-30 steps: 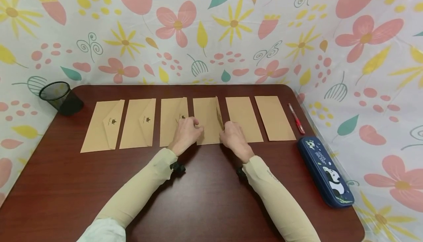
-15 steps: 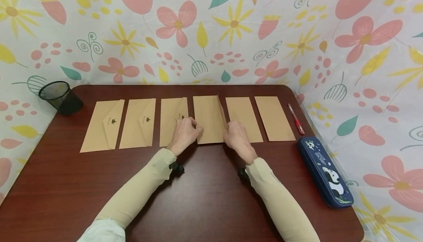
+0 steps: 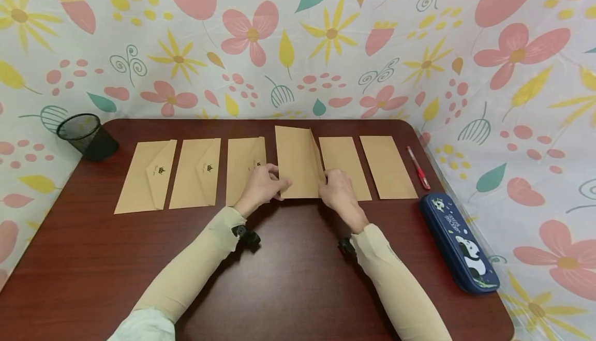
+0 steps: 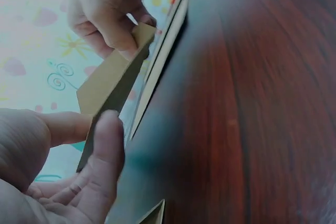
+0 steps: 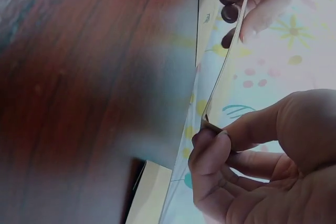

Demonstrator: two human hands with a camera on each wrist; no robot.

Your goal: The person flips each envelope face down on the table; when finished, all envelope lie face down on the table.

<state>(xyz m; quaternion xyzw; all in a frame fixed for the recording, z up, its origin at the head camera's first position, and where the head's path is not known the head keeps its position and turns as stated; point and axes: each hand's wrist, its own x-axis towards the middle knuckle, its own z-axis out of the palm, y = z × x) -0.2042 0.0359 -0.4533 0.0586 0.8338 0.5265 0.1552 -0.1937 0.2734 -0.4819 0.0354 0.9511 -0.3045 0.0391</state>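
Note:
Between my two hands a brown paper envelope is raised from the table, its far end tipped up. Its flap stands up along the right side. My left hand pinches the near left edge between thumb and fingers, as the left wrist view also shows. At the flap side, my right hand pinches the near corner; in the right wrist view the thumb and forefinger close on the folded flap edge. Left of it lies an envelope with a crown print, partly covered by my left hand.
Two more crown-printed envelopes lie farther left, flaps visible. Two plain envelopes lie to the right. A red pen and a navy panda pencil case line the table's right edge. A black mesh pen holder stands back left.
The middle envelope has risen off the table, its far end tilting upward. Both hands have come up with it, the right one shifting slightly right. The other envelopes stay put.

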